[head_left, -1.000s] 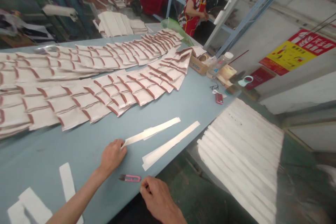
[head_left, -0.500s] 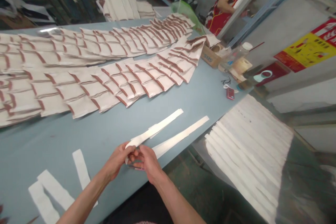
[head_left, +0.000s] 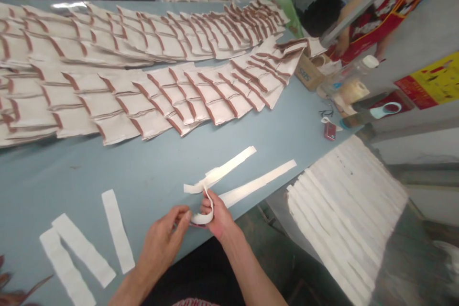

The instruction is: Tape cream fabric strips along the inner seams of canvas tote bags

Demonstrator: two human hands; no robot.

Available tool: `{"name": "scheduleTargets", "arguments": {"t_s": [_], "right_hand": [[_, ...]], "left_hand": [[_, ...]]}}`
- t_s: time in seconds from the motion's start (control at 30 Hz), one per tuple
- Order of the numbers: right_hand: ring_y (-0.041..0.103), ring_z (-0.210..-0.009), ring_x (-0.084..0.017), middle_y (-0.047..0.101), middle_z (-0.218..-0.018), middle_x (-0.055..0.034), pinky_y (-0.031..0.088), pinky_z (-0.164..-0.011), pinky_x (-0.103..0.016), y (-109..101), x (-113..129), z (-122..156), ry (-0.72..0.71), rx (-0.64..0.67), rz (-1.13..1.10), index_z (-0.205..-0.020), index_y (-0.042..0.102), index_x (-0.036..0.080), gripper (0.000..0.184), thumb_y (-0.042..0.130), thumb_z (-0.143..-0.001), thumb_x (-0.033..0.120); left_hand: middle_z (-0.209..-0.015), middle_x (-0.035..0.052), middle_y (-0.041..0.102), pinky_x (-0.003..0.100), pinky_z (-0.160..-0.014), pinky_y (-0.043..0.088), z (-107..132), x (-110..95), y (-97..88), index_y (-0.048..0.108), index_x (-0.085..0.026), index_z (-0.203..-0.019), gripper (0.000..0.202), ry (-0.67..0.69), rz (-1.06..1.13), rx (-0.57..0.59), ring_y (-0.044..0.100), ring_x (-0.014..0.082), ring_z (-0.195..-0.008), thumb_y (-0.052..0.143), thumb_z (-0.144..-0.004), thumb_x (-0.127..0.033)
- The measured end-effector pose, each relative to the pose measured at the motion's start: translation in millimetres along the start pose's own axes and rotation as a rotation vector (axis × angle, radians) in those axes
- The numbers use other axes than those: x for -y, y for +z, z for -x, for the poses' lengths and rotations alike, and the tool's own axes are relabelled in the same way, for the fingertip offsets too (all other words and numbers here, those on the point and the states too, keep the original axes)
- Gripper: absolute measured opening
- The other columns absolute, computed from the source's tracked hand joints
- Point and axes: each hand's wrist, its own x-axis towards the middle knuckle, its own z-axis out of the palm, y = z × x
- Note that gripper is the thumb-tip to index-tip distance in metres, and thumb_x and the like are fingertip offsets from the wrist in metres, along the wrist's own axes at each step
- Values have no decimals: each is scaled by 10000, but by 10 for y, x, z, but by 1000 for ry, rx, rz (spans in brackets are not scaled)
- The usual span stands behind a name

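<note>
My two hands meet at the near edge of the blue table (head_left: 150, 172). My right hand (head_left: 219, 217) pinches the near end of a long white strip (head_left: 229, 166) and curls it back into a loop. My left hand (head_left: 165, 234) touches the loop's other side, fingers closed on it. The pink snips seen before are hidden under the hands. A second long white strip (head_left: 258, 184) lies just right of the hands. Three short white strips (head_left: 116, 229) lie flat to the left.
Rows of overlapping white-and-brown pieces (head_left: 143, 86) cover the far table. A stack of white strips (head_left: 344, 210) sits lower right. A cardboard box (head_left: 307, 74), bottle (head_left: 358, 69), tape rolls and a small red object (head_left: 330, 130) crowd the right end. Another person (head_left: 380, 14) works beyond.
My right hand left the pink snips and joined the left at the strip's end. The strip's end has been lifted and curled into a loop. The view has tilted down.
</note>
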Motion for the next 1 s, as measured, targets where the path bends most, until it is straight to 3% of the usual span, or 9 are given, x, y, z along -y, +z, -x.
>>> {"name": "scheduleTargets", "arguments": {"t_s": [0.1,0.2,0.3,0.4,0.57,0.7,0.83,1.0], "right_hand": [[259,-393,-45,332,-549,144,234,-396,-174,-72,84,66,61,13,-1,-857,609,178,312,670,-1078,389],[254,-383,-45,332,-534,145,233,-391,-173,-88,112,104,112,16,3,-860,615,177,304,663,-1078,383],[264,-378,-40,352,-537,145,240,-389,-168,-65,119,96,150,25,-1,-852,609,180,316,694,-1055,408],[268,-370,-36,358,-544,147,239,-380,-164,-36,136,52,175,28,-16,-841,592,183,336,688,-1062,417],[248,-367,-34,351,-546,144,222,-364,-166,1,170,-11,201,40,-56,-814,575,179,357,629,-1108,374],[244,-371,-36,318,-531,149,223,-376,-163,15,251,15,187,88,-97,-788,567,185,345,683,-1062,360],[226,-382,-34,287,-523,155,219,-395,-152,-28,513,83,115,158,-161,-782,560,192,298,746,-987,301],[197,-399,-41,269,-531,149,217,-412,-145,-179,980,135,-4,231,-221,-791,557,193,259,651,-1031,213]], "left_hand": [[-1050,120,827,421,-890,616,-228,138,-54,684,-201,-1196,362,53,-105,-143,783,309,-953,504,-1071,-489],[-1269,161,766,516,-1071,556,-555,189,38,678,-175,-1295,350,192,-195,-126,707,337,-1196,622,-1046,-415],[-1214,106,752,509,-1023,583,-821,160,209,701,-170,-1257,290,289,-271,-58,712,287,-1135,699,-1042,-363],[-1187,82,739,491,-975,609,-967,142,332,705,-171,-1240,260,295,-347,-55,718,267,-1088,709,-1051,-351],[-1080,55,747,440,-908,626,-1035,193,409,720,-166,-1116,198,263,-437,-57,729,232,-994,697,-1065,-356],[-980,32,744,393,-825,634,-1071,241,493,722,-162,-1060,220,173,-503,-82,729,198,-873,679,-1080,-377],[-966,28,746,378,-787,637,-1115,271,573,722,-160,-1103,249,103,-564,-96,727,188,-821,672,-1085,-403],[-963,29,749,385,-805,641,-1119,287,596,728,-161,-1071,242,97,-630,-115,733,191,-843,680,-1082,-398]]}}
